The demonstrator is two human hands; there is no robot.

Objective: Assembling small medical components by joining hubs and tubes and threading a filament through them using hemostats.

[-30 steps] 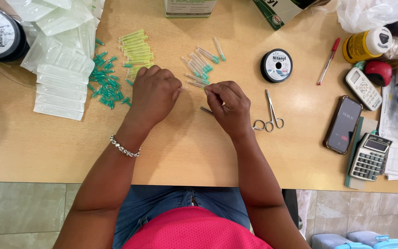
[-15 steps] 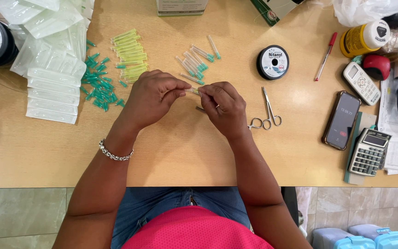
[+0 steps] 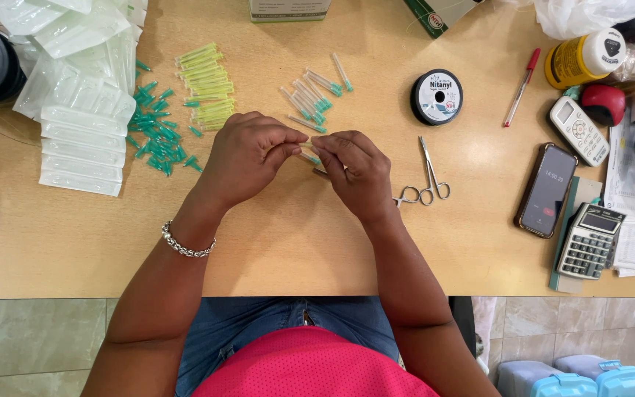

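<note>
Both hands meet over the middle of the wooden table (image 3: 75, 235). The left hand (image 3: 248, 158) and right hand (image 3: 358, 173) pinch a small clear tube with a green tip (image 3: 309, 156) between their fingertips; the part inside the fingers is hidden, so how it is gripped is hard to tell. A second ago the hands were slightly apart and lower on the table; since then they have come together around the piece. Just beyond them lies a loose cluster of similar green-tipped tubes (image 3: 314, 92), with yellow-green sleeves (image 3: 206, 84) and green caps (image 3: 157, 129) to the left. Small scissors (image 3: 428, 180) lie just right of the right hand, a black thread spool (image 3: 436, 96) beyond.
</note>
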